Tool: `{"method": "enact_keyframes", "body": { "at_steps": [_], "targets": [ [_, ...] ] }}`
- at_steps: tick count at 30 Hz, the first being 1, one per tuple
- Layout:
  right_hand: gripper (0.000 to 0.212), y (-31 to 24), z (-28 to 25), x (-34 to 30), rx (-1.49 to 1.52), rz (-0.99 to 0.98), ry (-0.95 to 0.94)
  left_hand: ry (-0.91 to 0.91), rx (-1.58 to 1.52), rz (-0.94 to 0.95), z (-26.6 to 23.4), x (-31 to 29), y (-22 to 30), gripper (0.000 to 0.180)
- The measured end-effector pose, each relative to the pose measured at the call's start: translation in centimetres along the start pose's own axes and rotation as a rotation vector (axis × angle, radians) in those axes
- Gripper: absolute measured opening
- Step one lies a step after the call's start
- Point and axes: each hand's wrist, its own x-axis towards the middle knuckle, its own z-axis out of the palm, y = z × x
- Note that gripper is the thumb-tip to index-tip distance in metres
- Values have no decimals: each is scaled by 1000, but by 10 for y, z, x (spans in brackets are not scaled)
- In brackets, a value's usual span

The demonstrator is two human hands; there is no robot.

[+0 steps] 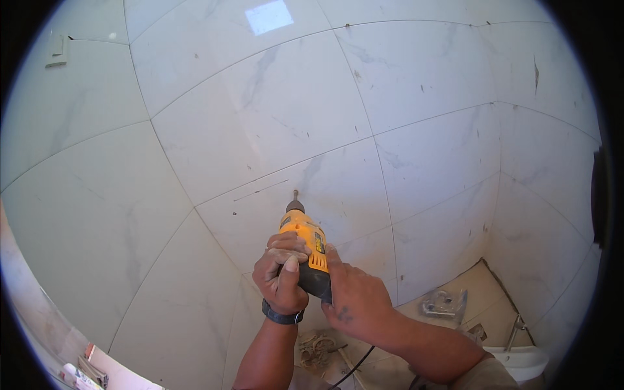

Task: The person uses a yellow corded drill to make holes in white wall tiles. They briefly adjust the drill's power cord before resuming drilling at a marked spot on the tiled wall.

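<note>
A yellow and black power drill (303,227) points away from me, its bit up against the white marbled wall tile (338,166). The fingers of my left hand (281,268) wrap round the drill's body from the left; a dark watch (283,314) sits on that wrist. My right hand (359,298) is closed on the rear of the drill from the right, its palm hiding most of the handle. Left of the bit, a thin dark line (263,189) runs across the tile, with a small dark hole or mark (234,213) beneath it.
On the floor lie a clear plastic bag of fittings (443,303), a tangled pale heap (316,348) and a black cable (355,369). A white basin (525,361) with a metal tap (515,330) stands low right. Lower left, a ledge (117,369) holds a white tube (80,376).
</note>
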Motion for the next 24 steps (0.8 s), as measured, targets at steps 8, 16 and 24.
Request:
{"method": "enact_keyframes", "body": {
  "at_steps": [8, 16, 24],
  "targets": [
    [90, -3, -8, -7, 38, 2, -12, -11, 34, 81, 4, 4, 7, 21],
    [90, -5, -15, -3, 28, 21, -58, -26, 60, 98, 3, 9, 8, 23],
    [95, -15, -46, -4, 90, -34, -81, -44, 126, 67, 8, 25, 38, 27]
  ]
}}
